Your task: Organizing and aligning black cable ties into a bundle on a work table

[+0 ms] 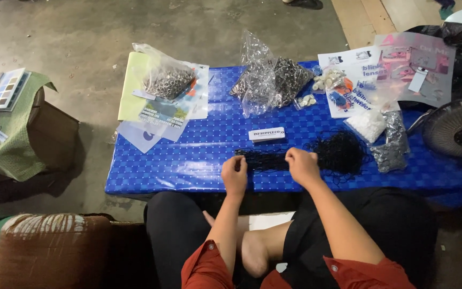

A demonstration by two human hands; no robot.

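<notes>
Two hands are seen from the head view, both forearms reaching forward from red sleeves over the near edge of the blue worktop (188,160). The left hand (235,175) is clenched on one end of a bundle of black cords (263,159); the right hand (301,165) is closed on the other end, beside a tangled black pile (340,152). A small white box (267,134) lies just beyond.

We see both hands on the near edge of the counter (188,160), the left hand (235,175) left of the right hand (302,165), a bundle of cords (263,159) between them. A tangle of cord (342,151) lies right; a small box (267,134) lies behind, bags (266,80) farther back
</notes>
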